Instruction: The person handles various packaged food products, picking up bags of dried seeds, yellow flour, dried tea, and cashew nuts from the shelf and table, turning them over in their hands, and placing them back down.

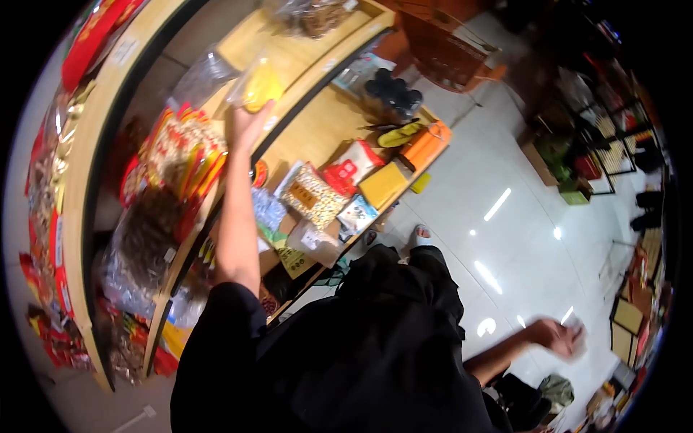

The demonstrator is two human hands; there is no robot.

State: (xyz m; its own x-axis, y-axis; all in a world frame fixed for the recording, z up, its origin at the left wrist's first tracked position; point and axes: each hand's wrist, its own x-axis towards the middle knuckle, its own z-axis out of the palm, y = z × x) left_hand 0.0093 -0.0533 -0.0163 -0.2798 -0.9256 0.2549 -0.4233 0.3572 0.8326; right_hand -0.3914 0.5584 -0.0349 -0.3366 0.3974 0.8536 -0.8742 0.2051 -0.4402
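A clear plastic bag with yellow contents (pixel 261 88) is at the upper shelf's edge, with my left hand (pixel 249 119) closed round its lower part. Clear bags lie on the wooden shelf (pixel 249 40) around it, and red and yellow packets (pixel 180 155) are heaped just to the left. My right hand (pixel 559 335) is off to the lower right, out over the floor and away from the shelves. Motion smears its fingers, and whether they hold anything is unclear.
The lower shelf bears a bag of beans (pixel 310 195), a red and white bag (pixel 351 167), a yellow packet (pixel 382 185) and an orange packet (pixel 426 146). A brown chair (pixel 440 54) stands beyond. Boxes and a black rack (pixel 613 137) line the right side.
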